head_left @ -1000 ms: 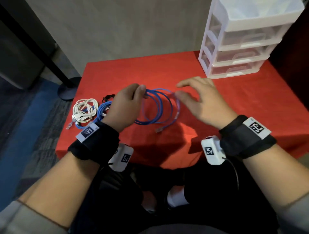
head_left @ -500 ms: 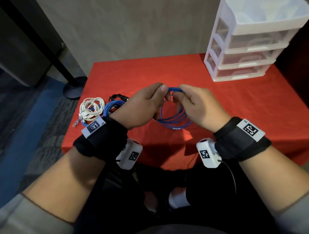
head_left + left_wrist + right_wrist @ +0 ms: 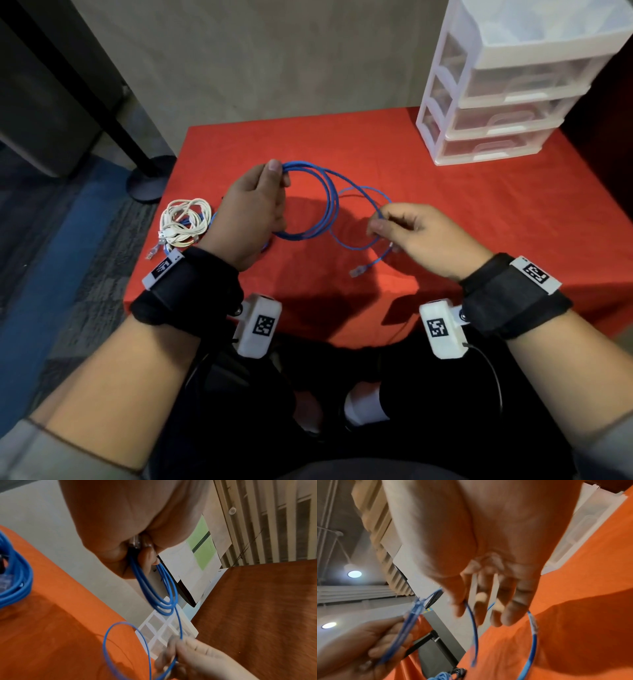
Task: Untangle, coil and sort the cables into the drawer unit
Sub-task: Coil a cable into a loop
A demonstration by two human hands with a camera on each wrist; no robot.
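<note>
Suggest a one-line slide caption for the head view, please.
Left hand grips blue cable coils; right hand pinches its loose loop.

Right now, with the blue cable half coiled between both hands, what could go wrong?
1. The left hand grips several loops of the thin blue network cable; a looser grip may spill them.
2. The clear plug end dangles below the right hand and may snag the loose loop.
</note>
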